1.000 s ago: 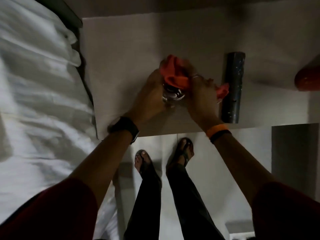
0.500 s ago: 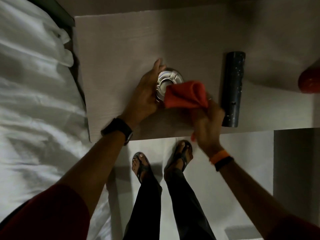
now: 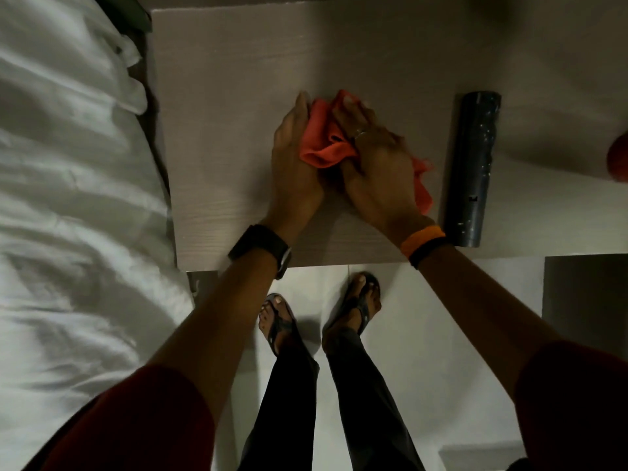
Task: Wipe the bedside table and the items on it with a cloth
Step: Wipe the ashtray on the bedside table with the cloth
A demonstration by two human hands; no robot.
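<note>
The pale wood-grain bedside table [image 3: 221, 137] fills the upper part of the head view. Both my hands meet at its middle around a bunched orange-red cloth [image 3: 321, 141]. My left hand [image 3: 294, 164] cups the cloth's left side. My right hand [image 3: 377, 168], with a ring on one finger, presses on the cloth from the right, and a tail of cloth sticks out beyond it. The small shiny metal item seen earlier is hidden under the cloth and hands. A dark speckled cylinder [image 3: 474, 168] lies on its side just right of my right hand.
A white rumpled bed [image 3: 68, 198] runs along the table's left edge. A red rounded object [image 3: 618, 158] sits at the table's far right edge. My sandalled feet [image 3: 319, 314] stand on the pale floor below the table's front edge. A dark panel [image 3: 584, 290] is at right.
The metal item was uncovered under my left hand with the cloth beside it. Now my right hand has brought the cloth over it and both hands close around the bundle.
</note>
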